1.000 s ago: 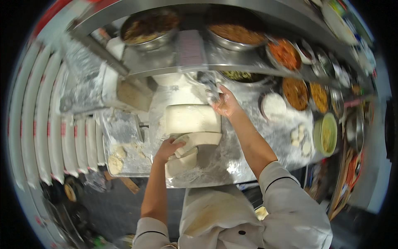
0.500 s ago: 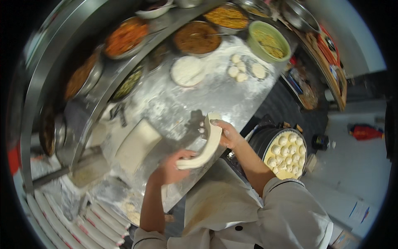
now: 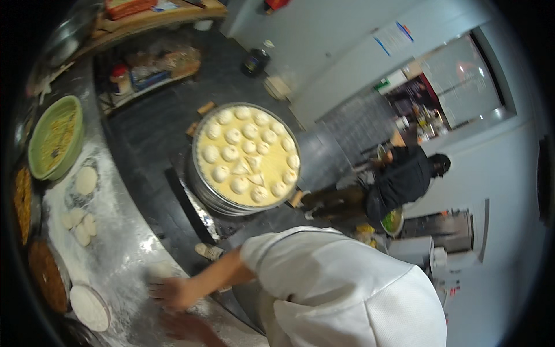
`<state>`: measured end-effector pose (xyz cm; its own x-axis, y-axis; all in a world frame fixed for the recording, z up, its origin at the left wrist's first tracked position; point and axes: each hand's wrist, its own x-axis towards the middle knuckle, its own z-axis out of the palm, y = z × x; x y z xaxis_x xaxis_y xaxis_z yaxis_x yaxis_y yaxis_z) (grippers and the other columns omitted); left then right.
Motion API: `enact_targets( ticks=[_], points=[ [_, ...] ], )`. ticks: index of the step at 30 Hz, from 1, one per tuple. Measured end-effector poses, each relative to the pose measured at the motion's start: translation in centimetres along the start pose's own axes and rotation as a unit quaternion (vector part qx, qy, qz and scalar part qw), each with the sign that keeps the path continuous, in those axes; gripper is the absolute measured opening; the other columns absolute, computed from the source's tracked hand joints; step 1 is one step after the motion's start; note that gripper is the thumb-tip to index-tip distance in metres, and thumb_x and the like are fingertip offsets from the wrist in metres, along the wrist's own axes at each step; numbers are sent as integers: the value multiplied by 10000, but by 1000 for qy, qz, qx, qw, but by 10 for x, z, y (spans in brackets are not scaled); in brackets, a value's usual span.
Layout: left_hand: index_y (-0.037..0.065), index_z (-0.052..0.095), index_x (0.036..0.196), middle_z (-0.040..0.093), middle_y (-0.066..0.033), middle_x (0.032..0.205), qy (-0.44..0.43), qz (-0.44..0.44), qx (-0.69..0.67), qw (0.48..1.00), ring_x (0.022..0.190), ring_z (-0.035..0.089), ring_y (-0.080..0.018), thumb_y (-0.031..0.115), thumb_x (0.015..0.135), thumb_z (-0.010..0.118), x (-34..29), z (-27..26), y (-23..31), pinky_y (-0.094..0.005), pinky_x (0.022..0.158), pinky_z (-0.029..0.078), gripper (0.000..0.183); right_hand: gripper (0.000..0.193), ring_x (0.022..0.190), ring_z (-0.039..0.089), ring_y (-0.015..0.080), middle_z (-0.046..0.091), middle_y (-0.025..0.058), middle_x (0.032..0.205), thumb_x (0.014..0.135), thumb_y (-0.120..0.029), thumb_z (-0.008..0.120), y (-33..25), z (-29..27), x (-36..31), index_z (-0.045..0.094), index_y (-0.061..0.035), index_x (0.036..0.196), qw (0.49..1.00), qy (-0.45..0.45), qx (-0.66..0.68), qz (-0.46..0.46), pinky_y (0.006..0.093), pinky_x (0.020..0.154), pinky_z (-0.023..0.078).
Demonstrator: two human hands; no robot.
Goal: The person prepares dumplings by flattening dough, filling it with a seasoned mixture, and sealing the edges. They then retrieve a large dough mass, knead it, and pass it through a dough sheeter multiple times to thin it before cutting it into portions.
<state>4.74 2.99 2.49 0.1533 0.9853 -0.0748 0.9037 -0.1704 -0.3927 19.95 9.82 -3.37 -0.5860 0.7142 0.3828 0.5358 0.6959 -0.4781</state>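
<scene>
Low on the left, over the floured steel worktop (image 3: 130, 243), both hands are smeared by motion. My right hand (image 3: 173, 292) reaches in with its back up, beside a pale blurred lump (image 3: 162, 268) that looks like dough. Whether its fingers hold the lump is unclear. Just below it is my left hand (image 3: 188, 328), more blurred, its fingers not readable. Several small dough pieces (image 3: 81, 225) and a flattened dough round (image 3: 86, 180) lie farther along the worktop. A bowl of white flour (image 3: 89, 308) stands left of the hands.
A large round steamer (image 3: 217, 202) full of pleated buns (image 3: 248, 131) stands right of the worktop. A green bowl of filling (image 3: 56, 139) and a brown filling (image 3: 47, 274) line the left. Another person in dark clothes (image 3: 399, 185) works beyond the steamer. A low shelf (image 3: 156, 78) holds packages.
My view has swung right, bringing the steamer to the middle and the hands to the lower left. The long dough strip, earlier held between both hands, is no longer clearly visible.
</scene>
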Motion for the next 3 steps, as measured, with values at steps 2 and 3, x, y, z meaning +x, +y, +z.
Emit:
enact_targets(
  ticks=[2, 3],
  points=[
    [94, 348, 1609, 408, -184, 1609, -114, 11, 168, 979, 1421, 477, -351, 501, 1081, 384, 55, 41, -34, -549, 1148, 375, 667, 363, 1347, 494, 439, 618, 215, 1335, 851, -298, 623, 10, 2, 73, 689, -61, 1119, 989, 47, -31, 134, 673, 1134, 333],
    [94, 348, 1609, 408, -184, 1609, -109, 16, 172, 979, 1421, 477, -351, 501, 1081, 384, 58, 42, -35, -549, 1148, 375, 667, 363, 1347, 494, 439, 618, 215, 1335, 851, -298, 623, 11, 2, 74, 689, -61, 1119, 988, 53, -32, 139, 673, 1134, 333]
  ],
)
